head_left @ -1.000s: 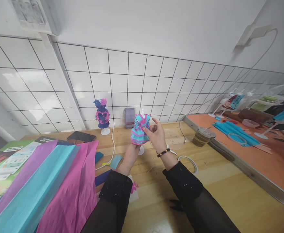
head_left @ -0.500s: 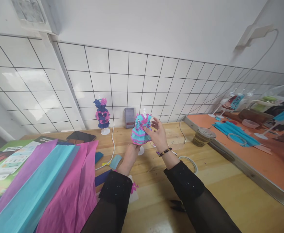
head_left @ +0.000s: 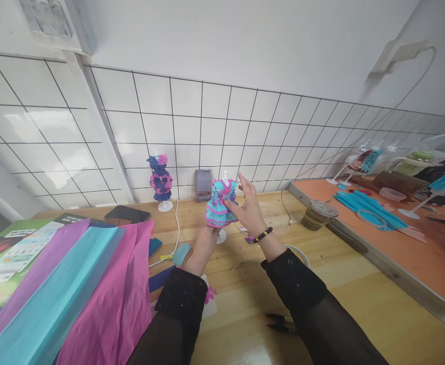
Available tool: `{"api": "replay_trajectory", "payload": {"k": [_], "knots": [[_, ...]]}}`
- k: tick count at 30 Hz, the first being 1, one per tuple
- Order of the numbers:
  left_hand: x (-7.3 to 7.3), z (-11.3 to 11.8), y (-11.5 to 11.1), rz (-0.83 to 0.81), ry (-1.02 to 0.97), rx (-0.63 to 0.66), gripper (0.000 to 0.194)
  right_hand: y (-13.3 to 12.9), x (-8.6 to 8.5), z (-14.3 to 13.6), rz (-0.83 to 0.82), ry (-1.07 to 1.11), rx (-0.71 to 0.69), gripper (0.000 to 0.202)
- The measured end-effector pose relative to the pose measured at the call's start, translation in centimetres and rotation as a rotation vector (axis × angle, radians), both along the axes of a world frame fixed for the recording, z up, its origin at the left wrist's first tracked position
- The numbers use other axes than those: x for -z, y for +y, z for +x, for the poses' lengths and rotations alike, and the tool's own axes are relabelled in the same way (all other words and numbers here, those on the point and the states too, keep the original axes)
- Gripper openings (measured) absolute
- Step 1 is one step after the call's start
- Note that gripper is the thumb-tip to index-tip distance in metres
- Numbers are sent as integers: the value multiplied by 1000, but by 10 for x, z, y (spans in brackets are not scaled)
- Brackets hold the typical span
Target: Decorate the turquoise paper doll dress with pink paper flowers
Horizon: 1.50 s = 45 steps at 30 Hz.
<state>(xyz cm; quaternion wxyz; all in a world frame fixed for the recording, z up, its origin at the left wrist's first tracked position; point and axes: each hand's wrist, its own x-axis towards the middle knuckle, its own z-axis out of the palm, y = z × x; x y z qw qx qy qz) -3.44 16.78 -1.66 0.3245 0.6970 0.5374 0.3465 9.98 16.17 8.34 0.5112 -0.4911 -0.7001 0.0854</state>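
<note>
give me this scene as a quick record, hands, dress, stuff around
dress: turquoise with pink trim, on a white stand
left hand: at the dress's lower edge, fingers mostly hidden
right hand: thumb at the dress front, other fingers raised
near wall: navy-and-pink outfit
left side: purple, turquoise and pink sheets
right side: lidded cup
by right sleeve: dark tool

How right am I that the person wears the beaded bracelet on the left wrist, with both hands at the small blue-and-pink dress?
Not quite: the head view shows the beaded bracelet on the wrist of the right hand, not the left hand. Both hands are at the dress.
</note>
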Motion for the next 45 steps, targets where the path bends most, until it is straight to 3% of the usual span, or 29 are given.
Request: {"api": "replay_trajectory", "payload": {"k": [5,9,21,31,33,37,41,45], "knots": [[0,0,1,3,-3,8,30,0,-4,3,60,-183,16,71],[2,1,1,2,-14,6,28,-1,-5,3,60,-194,14,73],[7,0,1,25,-49,2,26,-4,6,6,-178,218,-156,89],[5,0,1,15,-38,-7,25,-14,27,25,-254,502,-74,68],[4,-1,1,13,-40,0,26,-20,30,24,-185,439,-1,52],[2,-1,0,12,-38,-3,26,-37,29,15,28,87,68,22],[1,-1,-1,13,-42,6,24,-49,21,4,96,-195,16,29],[2,-2,-1,16,-47,11,24,-49,17,-3,101,-432,103,39]]}}
